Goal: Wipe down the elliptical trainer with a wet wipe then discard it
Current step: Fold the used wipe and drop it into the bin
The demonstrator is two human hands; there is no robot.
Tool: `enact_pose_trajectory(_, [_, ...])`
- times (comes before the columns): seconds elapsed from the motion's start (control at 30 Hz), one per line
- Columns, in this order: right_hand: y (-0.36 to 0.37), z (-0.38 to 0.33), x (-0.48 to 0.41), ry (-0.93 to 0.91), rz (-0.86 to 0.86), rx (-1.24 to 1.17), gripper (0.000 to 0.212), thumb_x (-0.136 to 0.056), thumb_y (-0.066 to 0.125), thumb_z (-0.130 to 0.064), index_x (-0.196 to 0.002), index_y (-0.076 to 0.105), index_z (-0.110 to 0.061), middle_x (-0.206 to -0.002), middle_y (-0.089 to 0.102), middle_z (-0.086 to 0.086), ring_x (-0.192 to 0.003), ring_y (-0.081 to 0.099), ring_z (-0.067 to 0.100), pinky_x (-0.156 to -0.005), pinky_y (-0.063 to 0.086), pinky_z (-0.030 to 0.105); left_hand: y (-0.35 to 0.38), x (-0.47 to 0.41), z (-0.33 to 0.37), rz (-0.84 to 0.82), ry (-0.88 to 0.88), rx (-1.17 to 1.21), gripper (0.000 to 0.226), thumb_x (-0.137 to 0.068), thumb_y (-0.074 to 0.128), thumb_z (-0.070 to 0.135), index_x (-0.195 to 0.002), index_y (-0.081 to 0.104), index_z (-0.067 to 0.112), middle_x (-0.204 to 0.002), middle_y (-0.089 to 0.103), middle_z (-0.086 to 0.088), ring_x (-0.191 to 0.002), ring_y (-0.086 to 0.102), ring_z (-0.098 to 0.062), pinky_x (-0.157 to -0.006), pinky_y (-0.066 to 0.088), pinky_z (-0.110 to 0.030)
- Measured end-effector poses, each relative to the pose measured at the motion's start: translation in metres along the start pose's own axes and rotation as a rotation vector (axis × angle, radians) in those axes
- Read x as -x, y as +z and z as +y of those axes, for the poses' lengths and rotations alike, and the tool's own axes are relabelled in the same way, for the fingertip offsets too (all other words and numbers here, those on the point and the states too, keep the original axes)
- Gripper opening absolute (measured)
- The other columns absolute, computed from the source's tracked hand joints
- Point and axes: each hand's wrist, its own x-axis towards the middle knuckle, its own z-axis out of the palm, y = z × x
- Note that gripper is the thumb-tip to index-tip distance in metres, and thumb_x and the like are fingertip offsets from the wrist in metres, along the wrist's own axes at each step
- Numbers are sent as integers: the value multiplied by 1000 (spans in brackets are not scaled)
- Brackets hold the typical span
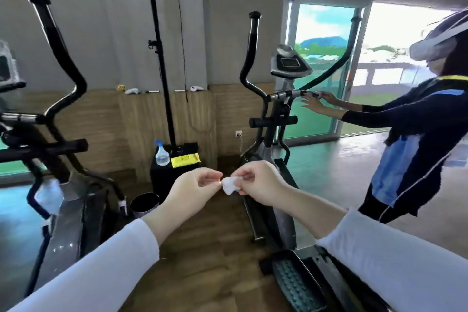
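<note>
A small folded white wet wipe (230, 185) is held in front of me at chest height. My right hand (258, 182) pinches it between thumb and fingers. My left hand (195, 186) is just left of it, fingertips curled toward the wipe's edge; whether they touch it I cannot tell. One elliptical trainer (276, 109) stands ahead on the right, its pedal (293, 284) near my right forearm. A second elliptical trainer (58, 114) stands on the left. A yellow wipe packet (186, 159) lies on a black box ahead.
Another person (415, 139) wearing a headset stands at the right, hands on the right trainer's handlebar. A spray bottle (162, 153) stands beside the packet. A dark round bin (144, 204) sits on the wooden floor. A black stand pole (162, 58) rises by the wall.
</note>
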Motion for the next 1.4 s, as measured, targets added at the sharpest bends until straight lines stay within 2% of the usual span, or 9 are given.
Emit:
enact_pose_trajectory(0.17, [23,13,-95,-89,-10,17,7,-82,72,-19,-88,75,-19,-80,71,-4,-74,69,8,-77,59,30,-22,-60,-54,122,-172,-123,20,-88,61,23,-105,69,31,-88,65,19,-83,60,4,-63,38,-5])
enact_pose_trajectory(0.3, [54,12,-170,-152,-73,9,5,-83,71,-17,-88,73,-18,-79,69,-4,-75,67,9,-77,55,22,-54,-99,-103,218,-283,-165,21,-88,62,26,-107,67,34,-104,69,12,-87,66,-5,-59,46,-8])
enact_pose_trajectory(0.47, [102,3,-260,-222,-122,-24,5,-83,71,-16,-88,72,-16,-73,65,-11,-70,63,4,-80,55,24,-95,-152,-147,344,-354,-132,31,-89,62,17,-120,65,17,-117,66,3,-100,57,-3,-86,36,-11])
enact_pose_trajectory(0.63, [156,-19,-353,-312,-169,41,7,-86,67,-22,-91,72,-21,-75,62,-16,-66,55,-7,-62,39,2,-148,-213,-197,372,-400,-169,41,-91,61,21,-131,57,17,-130,59,6,-114,54,-2,-87,33,-4])
enact_pose_trajectory(0.8, [210,-30,-439,-368,-191,41,11,-88,61,-16,-92,71,-19,-81,67,-12,-75,60,1,-63,39,4,-194,-275,-242,393,-463,-212,41,-90,62,25,-131,57,20,-129,59,9,-117,55,-7,-101,37,-19])
enact_pose_trajectory(0.93, [254,-27,-495,-358,-255,50,14,-88,60,-14,-95,72,-17,-89,71,0,-85,63,11,-69,43,8,-212,-314,-275,396,-534,-227,42,-91,60,27,-133,55,21,-130,57,10,-110,55,-3,-90,34,-14])
enact_pose_trajectory(1.03, [282,-22,-537,-372,-316,70,14,-89,59,-14,-95,71,-17,-89,71,1,-84,63,13,-80,48,23,-224,-346,-303,402,-567,-244,43,-91,61,29,-132,56,21,-132,57,9,-121,51,-6,-101,37,-20])
enact_pose_trajectory(1.2, [329,-7,-626,-393,-396,129,14,-88,60,-16,-95,71,-17,-85,68,-2,-77,59,10,-77,48,25,-243,-412,-358,419,-616,-224,43,-90,61,30,-132,56,22,-131,58,8,-119,54,-9,-104,39,-26])
enact_pose_trajectory(1.4, [388,18,-743,-372,-509,185,15,-87,60,-17,-96,71,-16,-86,67,-4,-82,61,10,-78,52,28,-256,-498,-428,398,-676,-248,46,-91,59,29,-135,53,21,-133,56,8,-123,51,-7,-102,34,-19])
